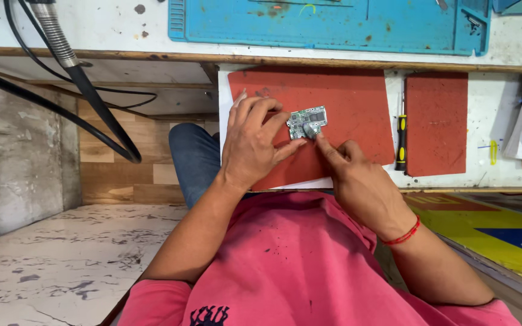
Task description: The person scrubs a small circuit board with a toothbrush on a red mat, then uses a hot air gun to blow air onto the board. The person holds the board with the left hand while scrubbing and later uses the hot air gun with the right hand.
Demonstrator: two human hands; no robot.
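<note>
A small green circuit board (307,121) is lying on a large red mat (345,105), near the mat's middle, on a pull-out shelf (490,121) under the workbench. The left hand (254,145) is gripping the board's left edge, fingers curled over it and the thumb stretching underneath toward the board's lower corner. The right hand (357,181) is coming in from below, its index finger pressing a small round grey part against the board's lower right area; the other fingers are folded in, and whether the part is pinched or only pushed down cannot be told. A red thread band (403,236) is circling the right wrist.

A sheet of white paper (300,183) is peeking out beneath the large mat. To the right, a smaller red mat (436,124) is lying apart from it, and a black and yellow screwdriver (401,142) is resting in the gap between the two. Above, on the worktop, a blue silicone work mat (327,21) is spreading wide. At the upper left, a metal-sheathed hose with black cables (86,90) is hanging down beside the bench.
</note>
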